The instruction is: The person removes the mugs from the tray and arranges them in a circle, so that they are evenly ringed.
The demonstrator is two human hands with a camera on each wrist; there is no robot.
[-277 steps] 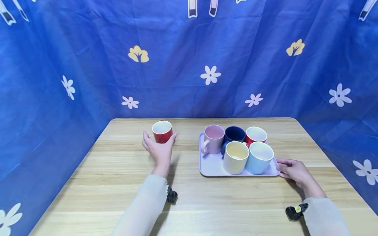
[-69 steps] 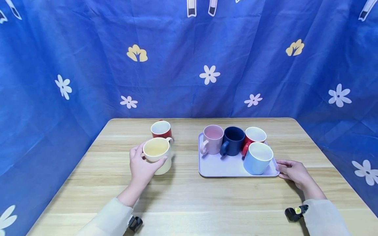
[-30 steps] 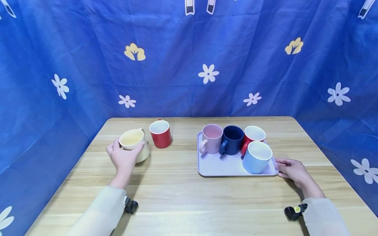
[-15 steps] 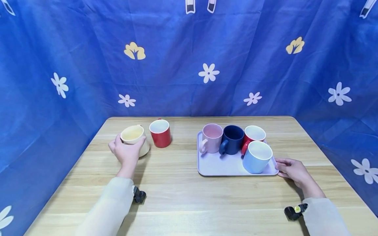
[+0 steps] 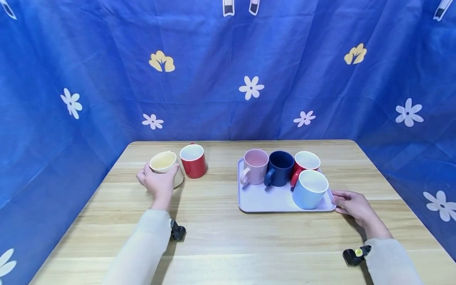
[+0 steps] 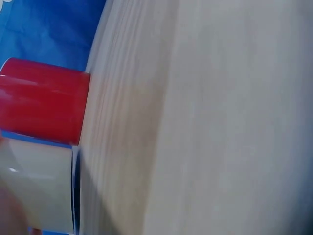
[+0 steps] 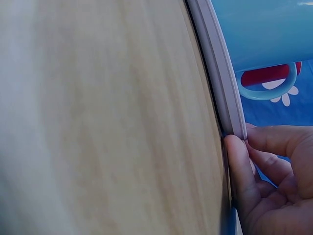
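My left hand point(image 5: 158, 184) grips a cream mug point(image 5: 164, 160), thumb on its right side and fingers on its left. In the left wrist view, a narrow dark gap shows under the cream mug's base point(image 6: 41, 186). Just right of it stands a red mug point(image 5: 194, 162), upright on the table, its handle turned to the back. My right hand point(image 5: 354, 206) pinches the right front corner of a lilac tray point(image 5: 263, 202); in the right wrist view, thumb and fingers point(image 7: 242, 166) take its rim between them.
On the tray stand a pink mug point(image 5: 255, 170), a navy mug point(image 5: 280, 170), a second red mug point(image 5: 308, 160) and a light blue mug point(image 5: 310, 192) in front of it. A blue patterned curtain point(image 5: 213, 71) hangs around the wooden table point(image 5: 228, 245).
The left hand has let go of the left red mug, taken the cream mug off the tray and carried it left. Lately it has edged right and back, closer to that red mug.
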